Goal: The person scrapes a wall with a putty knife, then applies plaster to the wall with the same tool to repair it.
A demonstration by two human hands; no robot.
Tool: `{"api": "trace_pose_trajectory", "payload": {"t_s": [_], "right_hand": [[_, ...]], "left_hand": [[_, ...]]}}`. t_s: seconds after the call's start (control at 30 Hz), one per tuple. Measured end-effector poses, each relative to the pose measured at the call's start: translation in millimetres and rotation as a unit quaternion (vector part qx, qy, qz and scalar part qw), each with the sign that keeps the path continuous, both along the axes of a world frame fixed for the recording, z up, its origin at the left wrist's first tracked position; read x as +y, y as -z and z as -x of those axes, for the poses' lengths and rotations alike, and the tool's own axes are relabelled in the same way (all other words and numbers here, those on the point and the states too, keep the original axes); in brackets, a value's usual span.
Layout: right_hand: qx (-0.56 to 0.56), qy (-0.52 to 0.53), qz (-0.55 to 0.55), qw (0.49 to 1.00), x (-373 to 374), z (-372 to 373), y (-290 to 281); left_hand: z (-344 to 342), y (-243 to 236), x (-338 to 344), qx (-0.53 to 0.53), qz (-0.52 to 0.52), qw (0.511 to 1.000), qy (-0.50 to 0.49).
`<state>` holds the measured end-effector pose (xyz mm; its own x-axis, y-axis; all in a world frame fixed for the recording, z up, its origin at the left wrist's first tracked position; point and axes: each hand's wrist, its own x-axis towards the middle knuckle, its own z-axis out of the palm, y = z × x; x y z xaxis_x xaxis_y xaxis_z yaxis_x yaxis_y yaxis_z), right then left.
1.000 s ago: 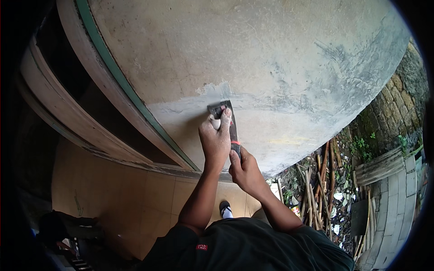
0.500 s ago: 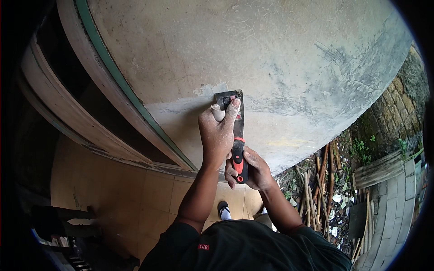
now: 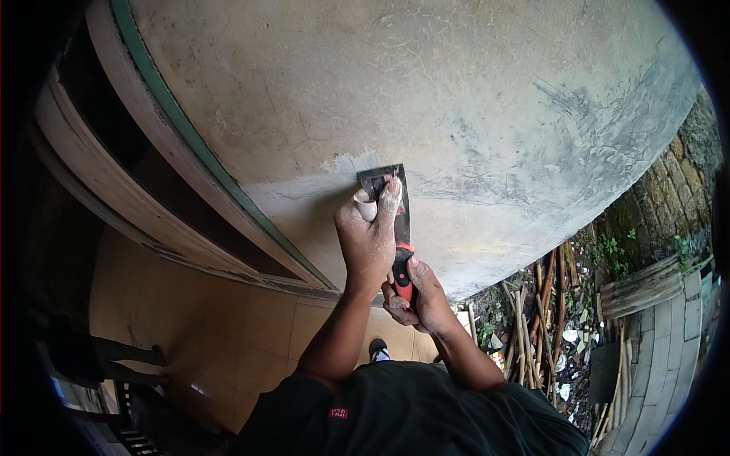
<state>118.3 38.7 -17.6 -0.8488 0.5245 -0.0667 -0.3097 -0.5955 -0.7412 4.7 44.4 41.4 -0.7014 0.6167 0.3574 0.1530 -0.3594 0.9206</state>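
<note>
Clamping one scraper [image 3: 404,228] together, one left hand [image 3: 366,235] grips its blade [image 3: 404,216], one right hand [image 3: 427,300] its handle [image 3: 403,266].

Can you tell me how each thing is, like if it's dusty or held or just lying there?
Left grip: powdery white, thumb on the scraper's blade.
Right grip: closed around the scraper's handle.
Scraper: held by both; whether it touches the wall is unclear.
Wall: patchy, with a pale band and grey smears.
Sticks: lying in a loose pile.
</note>
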Motion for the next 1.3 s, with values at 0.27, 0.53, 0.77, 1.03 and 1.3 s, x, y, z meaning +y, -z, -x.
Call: {"api": "trace_pose_trajectory", "payload": {"t_s": [0.27,0.53,0.77,1.03,1.3], "right_hand": [[-0.012,0.02,-0.068,0.997,6,0,-8],[-0.026,0.015,-0.033,0.999,-2,3,-1],[-0.053,0.033,0.013,0.998,-14,-3,19],[-0.057,0.037,-0.096,0.993,-5,-4,24],[-0.074,0.035,-0.098,0.992,2,-15,2]], "left_hand": [[3,-2,0,0.028,0.023,0.999,0.013],[-2,-2,1,0.032,0.0,0.999,0.008],[-7,16,-6,0.008,0.068,0.998,-0.005],[-4,22,-3,0.017,0.066,0.997,0.034],[-16,6,5,0.034,0.01,0.999,0.007]]}}
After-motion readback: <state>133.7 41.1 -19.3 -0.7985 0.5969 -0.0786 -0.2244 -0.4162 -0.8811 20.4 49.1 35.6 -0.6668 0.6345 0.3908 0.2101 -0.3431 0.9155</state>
